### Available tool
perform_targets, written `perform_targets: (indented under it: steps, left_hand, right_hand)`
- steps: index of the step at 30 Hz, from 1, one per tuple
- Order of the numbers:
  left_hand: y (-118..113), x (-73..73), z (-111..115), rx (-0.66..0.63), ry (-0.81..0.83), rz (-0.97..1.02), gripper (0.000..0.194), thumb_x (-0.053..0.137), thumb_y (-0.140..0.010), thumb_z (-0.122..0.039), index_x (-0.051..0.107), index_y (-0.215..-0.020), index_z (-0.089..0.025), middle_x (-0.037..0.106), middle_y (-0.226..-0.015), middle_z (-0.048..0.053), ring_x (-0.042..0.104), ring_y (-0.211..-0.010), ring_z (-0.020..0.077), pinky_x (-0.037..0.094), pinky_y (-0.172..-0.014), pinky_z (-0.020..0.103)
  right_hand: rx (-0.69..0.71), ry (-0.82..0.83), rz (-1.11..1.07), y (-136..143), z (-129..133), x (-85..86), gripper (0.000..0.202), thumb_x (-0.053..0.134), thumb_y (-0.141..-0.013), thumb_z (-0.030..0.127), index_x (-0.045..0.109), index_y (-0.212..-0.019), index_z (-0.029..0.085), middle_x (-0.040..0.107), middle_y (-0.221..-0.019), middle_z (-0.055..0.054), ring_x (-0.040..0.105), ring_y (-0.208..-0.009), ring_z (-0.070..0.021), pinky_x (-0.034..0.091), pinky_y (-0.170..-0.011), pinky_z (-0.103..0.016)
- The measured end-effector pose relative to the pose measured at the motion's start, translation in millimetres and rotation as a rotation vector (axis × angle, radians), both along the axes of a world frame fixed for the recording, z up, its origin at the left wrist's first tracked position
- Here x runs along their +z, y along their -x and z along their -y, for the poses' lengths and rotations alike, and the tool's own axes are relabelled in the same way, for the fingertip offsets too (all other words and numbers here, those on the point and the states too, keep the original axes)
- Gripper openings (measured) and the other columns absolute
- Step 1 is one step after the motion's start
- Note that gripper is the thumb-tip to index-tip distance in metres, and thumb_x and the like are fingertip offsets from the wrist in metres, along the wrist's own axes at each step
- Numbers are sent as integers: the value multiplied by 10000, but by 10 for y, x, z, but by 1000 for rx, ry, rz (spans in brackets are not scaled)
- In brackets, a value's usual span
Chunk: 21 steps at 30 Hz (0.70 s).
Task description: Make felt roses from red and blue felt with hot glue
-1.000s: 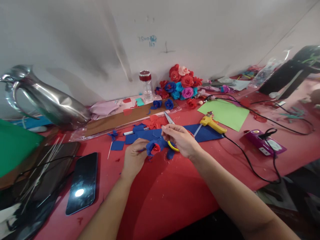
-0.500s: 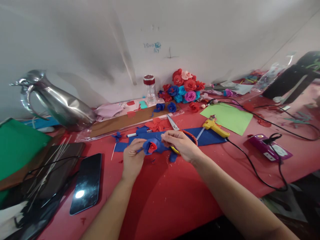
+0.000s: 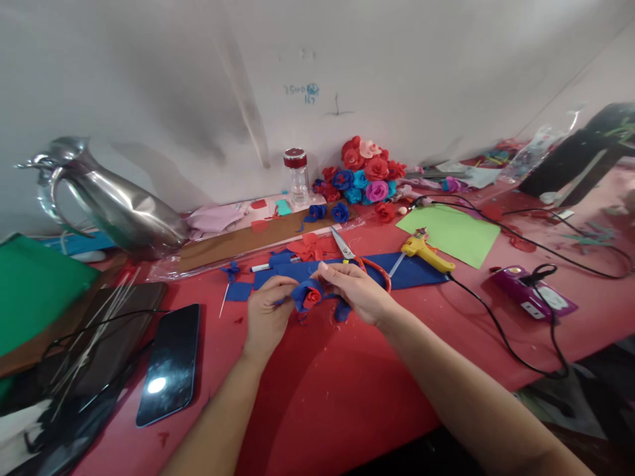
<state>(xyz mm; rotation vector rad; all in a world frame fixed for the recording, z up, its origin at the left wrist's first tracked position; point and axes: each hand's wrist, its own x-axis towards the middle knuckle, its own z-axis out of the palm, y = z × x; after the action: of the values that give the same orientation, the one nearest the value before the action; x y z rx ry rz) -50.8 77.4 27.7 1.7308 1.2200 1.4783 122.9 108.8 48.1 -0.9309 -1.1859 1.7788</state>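
Observation:
A blue paper flower with a red centre [image 3: 308, 297] is between my two hands, above the red table. My left hand [image 3: 270, 307] is closed on its left side, fingertips behind the blue petals. At its upper right edge, my right hand [image 3: 354, 287] pinches a petal with thumb and finger; the fingertips are partly hidden. Behind my right hand lie scissors with red-orange handles [image 3: 342, 243], on a strip of blue paper [image 3: 417, 272]. A small blue paper scrap [image 3: 342, 311] rests just below my right fingers.
A yellow glue gun [image 3: 425, 253] lies to the right, its cord running to a purple power strip [image 3: 536, 291]. A phone [image 3: 169, 363] is at the left. Behind stand a steel jug [image 3: 119, 198], a glass jar [image 3: 299, 182] and a bunch of paper flowers [image 3: 370, 172].
My right hand has come left onto the flower's petals from a spot just beside it. The flower and my left hand have shifted slightly right.

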Motion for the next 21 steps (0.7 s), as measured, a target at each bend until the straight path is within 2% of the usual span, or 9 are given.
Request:
perform_targets:
  steps: [5, 10, 14, 21]
  left_hand:
    - [-12, -10, -5, -39, 76, 86, 111, 669, -716, -168, 760, -669, -211, 686, -755, 29, 607, -692, 154, 470, -629, 246]
    - [-16, -21, -4, -40, 138, 173, 125, 726, -739, -270, 749, -633, -207, 679, -765, 33, 594, -704, 155, 470, -647, 258]
    - [-18, -64, -15, -32, 158, 248, 176, 782, -703, -367, 752, -648, -202, 682, -765, 38, 591, -720, 168, 476, -660, 278]
    - [-27, -77, -18, -1, 219, 319, 160, 798, -684, -352, 764, -683, -196, 683, -765, 33, 582, -728, 168, 491, -706, 300]
  right_hand:
    - [67, -27, -76, -8, 16, 34, 519, 695, -692, 692, 720, -709, 175, 653, -654, -23, 571, -666, -134, 445, -675, -279]
    - [79, -66, -119, -26, 14, 53, 504, 709, -695, 677, 730, -734, 175, 656, -679, -19, 534, -628, -114, 425, -628, -264]
    - [73, -53, -132, -24, 9, 43, 507, 713, -686, 681, 733, -742, 178, 652, -679, -14, 540, -624, -106, 434, -621, -253]
    - [77, -51, -122, 5, 16, 48, 528, 640, -742, 698, 735, -763, 179, 656, -651, -28, 568, -632, -126, 460, -637, -266]
